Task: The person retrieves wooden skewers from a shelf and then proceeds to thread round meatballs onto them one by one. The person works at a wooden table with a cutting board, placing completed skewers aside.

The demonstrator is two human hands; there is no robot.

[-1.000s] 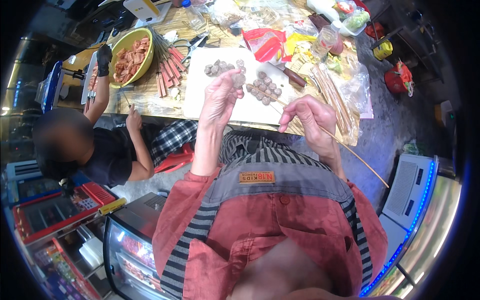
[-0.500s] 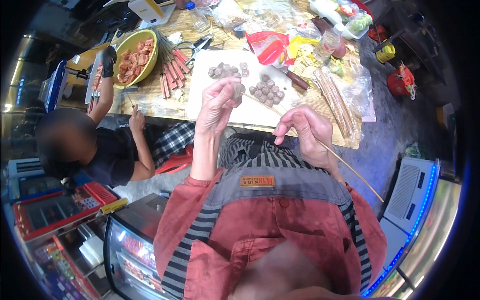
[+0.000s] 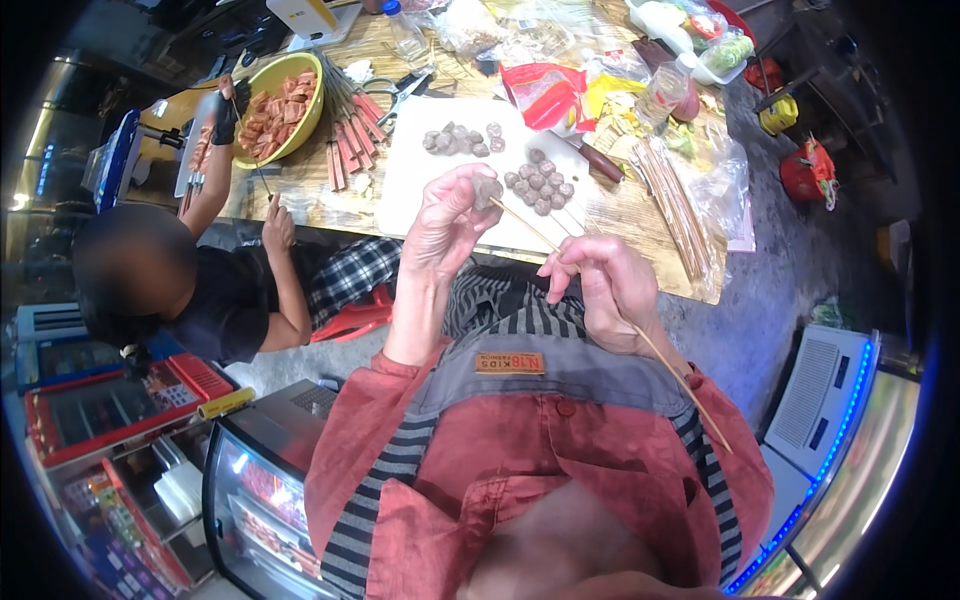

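Observation:
Between the thumb and fingers of my left hand (image 3: 440, 222) is a grey-brown meatball (image 3: 487, 191), held above the near edge of a white cutting board (image 3: 396, 185). My right hand (image 3: 615, 290) grips a long thin wooden skewer (image 3: 682, 382). Its upper end meets the meatball; how deep it goes in cannot be made out. On the board, loose meatballs (image 3: 455, 140) lie at the far side. Closer to me, several meatballs in rows (image 3: 540, 182) sit side by side, with skewer ends sticking out toward me.
Right of the board lie a brown knife handle (image 3: 601, 163) and a bundle of skewers (image 3: 672, 210) in plastic. A red package (image 3: 545, 95) and a bottle (image 3: 665, 85) stand beyond. Leftward are scissors (image 3: 400, 88), meat skewers (image 3: 350, 145), a yellow meat bowl (image 3: 318, 100) and a co-worker (image 3: 225, 305).
The skewer has tilted more steeply, its lower end swinging down and left. My left hand and the meatball have shifted slightly right. The co-worker's gloved hand has risen with a skewer.

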